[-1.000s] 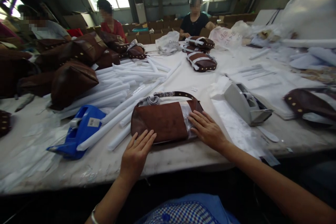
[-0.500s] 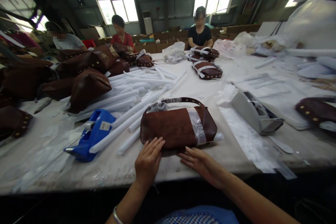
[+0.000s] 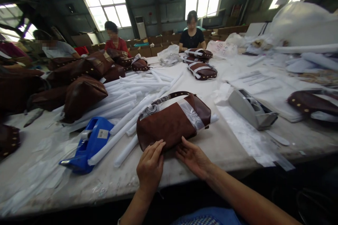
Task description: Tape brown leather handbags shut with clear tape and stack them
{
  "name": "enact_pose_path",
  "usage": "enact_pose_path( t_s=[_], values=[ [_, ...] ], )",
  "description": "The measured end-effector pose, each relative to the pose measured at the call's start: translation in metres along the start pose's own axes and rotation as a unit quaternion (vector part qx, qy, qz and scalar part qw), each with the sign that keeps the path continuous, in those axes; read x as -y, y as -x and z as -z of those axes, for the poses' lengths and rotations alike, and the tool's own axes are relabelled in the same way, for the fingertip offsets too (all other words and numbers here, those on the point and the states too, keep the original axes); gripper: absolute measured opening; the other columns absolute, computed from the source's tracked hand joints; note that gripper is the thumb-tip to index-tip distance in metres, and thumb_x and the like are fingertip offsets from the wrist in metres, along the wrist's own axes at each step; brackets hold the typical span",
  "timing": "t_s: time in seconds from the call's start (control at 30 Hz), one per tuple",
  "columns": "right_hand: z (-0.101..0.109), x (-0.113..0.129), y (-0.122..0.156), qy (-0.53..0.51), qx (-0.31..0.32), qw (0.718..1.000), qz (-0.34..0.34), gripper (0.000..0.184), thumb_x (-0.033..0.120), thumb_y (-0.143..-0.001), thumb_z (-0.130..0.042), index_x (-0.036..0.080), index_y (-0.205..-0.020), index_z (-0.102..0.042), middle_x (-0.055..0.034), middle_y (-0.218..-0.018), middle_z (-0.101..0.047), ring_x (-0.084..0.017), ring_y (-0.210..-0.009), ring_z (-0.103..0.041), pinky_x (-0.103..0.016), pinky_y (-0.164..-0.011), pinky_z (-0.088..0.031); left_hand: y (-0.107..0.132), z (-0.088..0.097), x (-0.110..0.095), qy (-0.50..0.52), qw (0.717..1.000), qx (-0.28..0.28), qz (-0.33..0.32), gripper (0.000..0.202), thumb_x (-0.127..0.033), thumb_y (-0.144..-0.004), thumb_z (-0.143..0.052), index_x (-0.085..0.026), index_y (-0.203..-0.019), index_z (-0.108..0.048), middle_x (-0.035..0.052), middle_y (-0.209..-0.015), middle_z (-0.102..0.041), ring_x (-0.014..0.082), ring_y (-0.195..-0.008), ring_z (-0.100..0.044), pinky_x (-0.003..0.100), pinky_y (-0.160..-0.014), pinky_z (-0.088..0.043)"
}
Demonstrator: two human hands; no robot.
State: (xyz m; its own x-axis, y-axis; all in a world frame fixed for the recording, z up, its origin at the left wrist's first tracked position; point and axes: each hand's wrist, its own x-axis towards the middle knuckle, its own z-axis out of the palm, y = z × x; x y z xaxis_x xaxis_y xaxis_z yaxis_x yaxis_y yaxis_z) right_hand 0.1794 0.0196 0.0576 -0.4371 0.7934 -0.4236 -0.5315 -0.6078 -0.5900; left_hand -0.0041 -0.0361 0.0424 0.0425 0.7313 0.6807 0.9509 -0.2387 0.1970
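A brown handbag (image 3: 163, 123) lies at an angle on the table before me, its right end turned away. A white foam-like wrap band (image 3: 190, 114) crosses its right part, and the studded strap (image 3: 174, 95) curves along its far side. My left hand (image 3: 151, 165) rests its outstretched fingers on the bag's near left edge. Beside it, my right hand (image 3: 194, 158) has its fingers extended at the bag's near lower edge, palm turned inward; some fingertips are partly hidden by the bag. Neither hand wraps round it.
A blue tape dispenser (image 3: 92, 140) stands left, beside white rolled tubes (image 3: 118, 102). Brown bags (image 3: 84, 95) are piled behind. A grey dispenser (image 3: 250, 109) stands right, near white sheets (image 3: 245, 133). Wrapped bags (image 3: 202, 70) lie farther back, before a person in black (image 3: 192, 37).
The handbag has turned, its right end swinging away and its left end nearer. My right hand has moved slightly left along with the bag's near edge. The view has shifted a little.
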Motion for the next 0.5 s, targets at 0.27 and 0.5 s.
enact_pose_path(
  t_s=[0.27, 0.5],
  values=[
    [-0.020, -0.006, 0.001, 0.086, 0.020, 0.986, 0.144, 0.053, 0.044, -0.077, -0.080, 0.020, -0.121, -0.063, -0.0062, -0.127, -0.068, -0.027, -0.121, -0.060, -0.042, -0.104, -0.050, 0.013, -0.008, -0.002, -0.045, 0.999, 0.006, -0.007, 0.045, -0.008, -0.088, -0.056, -0.021, -0.132, -0.056, 0.0115, -0.151, -0.048, 0.0292, -0.129, -0.054, 0.044, -0.104, -0.047],
    [-0.012, -0.003, -0.005, 0.003, -0.074, 0.995, 0.071, 0.053, 0.040, -0.073, -0.078, 0.012, -0.116, -0.065, -0.0118, -0.110, -0.074, -0.028, -0.096, -0.071, -0.041, -0.082, -0.060, 0.002, -0.005, -0.003, -0.036, 0.994, 0.038, -0.097, 0.052, -0.025, -0.091, -0.058, -0.018, -0.141, -0.049, 0.0111, -0.146, -0.054, 0.0300, -0.133, -0.051, 0.057, -0.121, -0.021]
  ],
)
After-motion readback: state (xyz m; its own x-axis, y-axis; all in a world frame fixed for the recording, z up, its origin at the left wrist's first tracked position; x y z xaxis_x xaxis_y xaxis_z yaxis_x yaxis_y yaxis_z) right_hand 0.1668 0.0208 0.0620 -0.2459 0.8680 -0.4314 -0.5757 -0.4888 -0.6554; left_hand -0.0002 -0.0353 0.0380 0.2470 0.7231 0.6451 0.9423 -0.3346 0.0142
